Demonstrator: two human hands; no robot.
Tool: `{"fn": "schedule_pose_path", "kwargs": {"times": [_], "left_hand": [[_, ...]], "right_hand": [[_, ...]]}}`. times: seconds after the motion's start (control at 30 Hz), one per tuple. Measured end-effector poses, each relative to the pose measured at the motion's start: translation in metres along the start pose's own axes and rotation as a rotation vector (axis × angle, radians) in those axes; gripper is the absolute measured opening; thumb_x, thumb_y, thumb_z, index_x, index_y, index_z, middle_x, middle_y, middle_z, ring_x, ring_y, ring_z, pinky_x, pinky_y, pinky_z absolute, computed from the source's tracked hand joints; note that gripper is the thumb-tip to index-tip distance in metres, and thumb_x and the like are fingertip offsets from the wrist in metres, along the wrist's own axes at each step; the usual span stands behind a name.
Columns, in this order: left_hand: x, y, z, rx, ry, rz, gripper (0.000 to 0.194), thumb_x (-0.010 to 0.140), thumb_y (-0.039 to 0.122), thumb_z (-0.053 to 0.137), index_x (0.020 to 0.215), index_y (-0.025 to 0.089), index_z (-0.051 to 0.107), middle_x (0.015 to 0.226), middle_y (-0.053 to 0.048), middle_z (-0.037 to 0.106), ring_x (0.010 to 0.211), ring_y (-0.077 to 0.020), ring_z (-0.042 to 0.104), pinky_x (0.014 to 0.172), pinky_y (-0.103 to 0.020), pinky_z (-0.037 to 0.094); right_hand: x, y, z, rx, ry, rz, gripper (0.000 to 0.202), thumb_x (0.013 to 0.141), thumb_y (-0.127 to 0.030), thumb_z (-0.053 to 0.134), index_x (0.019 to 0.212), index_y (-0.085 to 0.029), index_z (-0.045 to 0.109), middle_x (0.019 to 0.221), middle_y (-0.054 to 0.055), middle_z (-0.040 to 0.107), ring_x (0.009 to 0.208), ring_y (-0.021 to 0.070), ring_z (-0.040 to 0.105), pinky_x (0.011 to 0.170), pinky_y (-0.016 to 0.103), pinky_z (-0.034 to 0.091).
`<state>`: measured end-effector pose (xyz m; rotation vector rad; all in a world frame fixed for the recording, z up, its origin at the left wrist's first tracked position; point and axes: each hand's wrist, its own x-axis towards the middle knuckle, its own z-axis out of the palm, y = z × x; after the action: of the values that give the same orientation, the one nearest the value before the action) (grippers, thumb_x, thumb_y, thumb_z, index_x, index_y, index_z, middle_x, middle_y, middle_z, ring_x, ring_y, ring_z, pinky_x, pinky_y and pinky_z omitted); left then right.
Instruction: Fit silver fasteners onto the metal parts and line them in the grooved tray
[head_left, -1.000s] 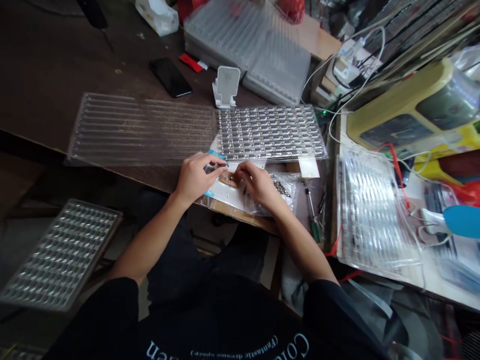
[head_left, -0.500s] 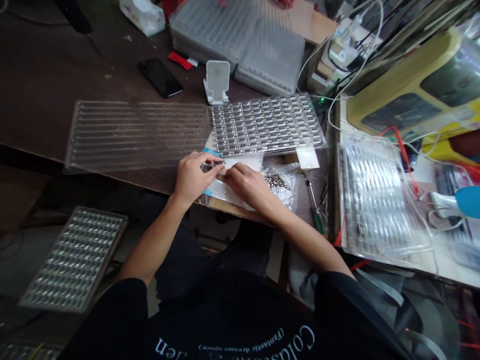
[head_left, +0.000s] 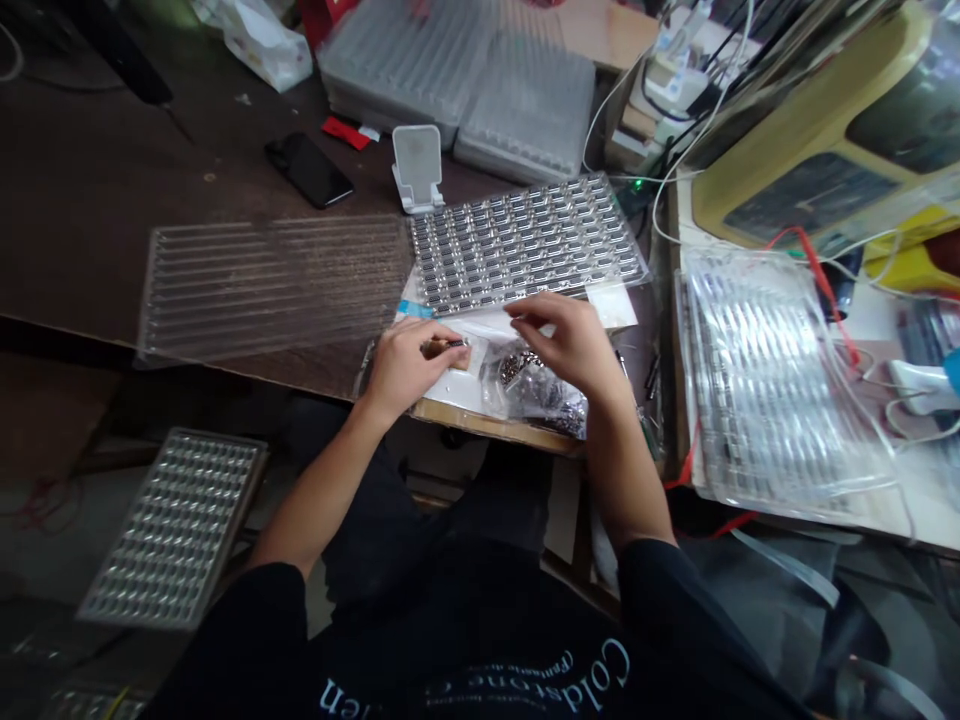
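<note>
At the table's front edge, my left hand (head_left: 409, 365) pinches a small dark, metal-edged connector (head_left: 454, 345) between thumb and fingers. Just by those fingertips a small tan block (head_left: 463, 358) shows on a white sheet (head_left: 457, 390). My right hand (head_left: 566, 335) is raised over a clear plastic bag (head_left: 525, 400) of small metal parts (head_left: 519, 366). Its thumb and forefinger come close together in a pinch; whether a tiny part is between them is too small to tell. Beyond both hands lies a clear tray (head_left: 529, 245) filled with rows of connectors.
An unfilled ribbed clear tray (head_left: 270, 285) lies to the left. Behind are a phone (head_left: 309, 170), a white phone stand (head_left: 418, 165) and stacked trays (head_left: 405, 70). Wrapped trays (head_left: 780, 380) lie right; another filled tray (head_left: 176, 525) is low at left.
My right hand has left the connector and moved right and up, over the bag. My left hand has shifted slightly toward me, still holding the connector. The view has shifted a little.
</note>
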<state>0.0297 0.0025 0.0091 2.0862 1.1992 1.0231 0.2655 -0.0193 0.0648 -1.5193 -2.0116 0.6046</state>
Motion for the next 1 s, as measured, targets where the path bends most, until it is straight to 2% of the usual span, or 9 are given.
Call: {"fn": "schedule_pose_path", "kwargs": {"times": [0.1, 0.33, 0.47, 0.57, 0.63, 0.7, 0.8, 0.83, 1.0], "left_hand": [[0.001, 0.001, 0.008, 0.016, -0.056, -0.006, 0.005, 0.081, 0.025, 0.081, 0.084, 0.024, 0.077, 0.087, -0.002, 0.078, 0.084, -0.0219, 0.069, 0.079, -0.036, 0.055], [0.003, 0.0, 0.008, 0.077, -0.084, -0.012, 0.005, 0.081, 0.025, 0.081, 0.082, 0.024, 0.077, 0.088, -0.003, 0.078, 0.088, -0.0227, 0.07, 0.084, -0.038, 0.056], [0.003, 0.0, 0.009, 0.079, -0.094, -0.021, 0.005, 0.081, 0.021, 0.08, 0.084, 0.023, 0.077, 0.09, -0.003, 0.078, 0.088, -0.0224, 0.07, 0.083, -0.037, 0.055], [0.003, 0.001, 0.011, 0.081, -0.097, -0.031, 0.005, 0.081, 0.019, 0.079, 0.083, 0.022, 0.076, 0.089, -0.004, 0.078, 0.087, -0.0221, 0.07, 0.082, -0.037, 0.055], [0.003, 0.003, 0.011, 0.079, -0.097, -0.012, 0.002, 0.084, 0.022, 0.077, 0.084, 0.022, 0.075, 0.089, -0.004, 0.077, 0.087, -0.0219, 0.07, 0.082, -0.036, 0.055], [0.004, 0.003, 0.005, 0.075, -0.023, -0.003, 0.006, 0.088, 0.028, 0.072, 0.089, 0.022, 0.075, 0.092, -0.004, 0.077, 0.09, -0.0213, 0.071, 0.084, -0.035, 0.056], [0.008, -0.002, -0.013, 0.118, 0.197, -0.022, 0.015, 0.092, 0.034, 0.068, 0.096, 0.021, 0.074, 0.098, -0.006, 0.077, 0.096, -0.0208, 0.071, 0.091, -0.034, 0.055], [0.01, -0.006, -0.02, 0.15, 0.233, -0.032, 0.016, 0.091, 0.035, 0.069, 0.097, 0.021, 0.074, 0.098, -0.006, 0.077, 0.096, -0.021, 0.071, 0.091, -0.034, 0.054], [0.012, -0.027, -0.039, 0.354, 0.085, -0.042, 0.013, 0.087, 0.033, 0.073, 0.09, 0.022, 0.076, 0.097, -0.006, 0.076, 0.096, -0.0234, 0.068, 0.092, -0.038, 0.05]], "right_hand": [[-0.005, 0.008, -0.016, -0.013, 0.046, 0.063, 0.027, 0.093, -0.028, 0.056, 0.108, -0.019, 0.077, 0.101, 0.008, 0.075, 0.085, 0.0196, 0.067, 0.08, 0.033, 0.05], [-0.01, 0.003, -0.018, 0.025, -0.062, 0.02, 0.029, 0.091, -0.026, 0.055, 0.105, -0.019, 0.079, 0.102, 0.008, 0.076, 0.091, 0.0204, 0.069, 0.082, 0.033, 0.049], [-0.013, 0.007, -0.024, -0.058, -0.212, 0.07, 0.023, 0.084, -0.017, 0.061, 0.094, -0.019, 0.082, 0.088, 0.006, 0.078, 0.08, 0.0198, 0.069, 0.075, 0.032, 0.047], [-0.016, 0.012, -0.027, -0.192, -0.357, 0.142, 0.017, 0.078, -0.018, 0.071, 0.089, -0.022, 0.083, 0.08, 0.004, 0.077, 0.073, 0.0201, 0.069, 0.067, 0.031, 0.044], [-0.016, 0.015, -0.025, -0.261, -0.397, 0.173, 0.017, 0.075, -0.02, 0.077, 0.09, -0.025, 0.083, 0.08, 0.003, 0.077, 0.073, 0.0216, 0.069, 0.063, 0.031, 0.042], [-0.017, 0.016, -0.022, -0.29, -0.394, 0.178, 0.02, 0.072, -0.022, 0.081, 0.091, -0.027, 0.083, 0.082, 0.003, 0.078, 0.075, 0.023, 0.07, 0.06, 0.031, 0.04], [-0.016, 0.015, -0.016, -0.296, -0.38, 0.175, 0.022, 0.069, -0.02, 0.082, 0.09, -0.028, 0.083, 0.083, 0.004, 0.077, 0.074, 0.0238, 0.069, 0.058, 0.031, 0.039], [-0.016, 0.015, -0.015, -0.303, -0.379, 0.178, 0.022, 0.069, -0.018, 0.081, 0.089, -0.028, 0.083, 0.083, 0.005, 0.077, 0.074, 0.0238, 0.069, 0.058, 0.031, 0.038], [-0.014, 0.01, -0.012, -0.354, -0.384, 0.176, 0.017, 0.075, -0.015, 0.07, 0.083, -0.023, 0.082, 0.08, 0.009, 0.075, 0.073, 0.0235, 0.068, 0.058, 0.032, 0.036]]}}
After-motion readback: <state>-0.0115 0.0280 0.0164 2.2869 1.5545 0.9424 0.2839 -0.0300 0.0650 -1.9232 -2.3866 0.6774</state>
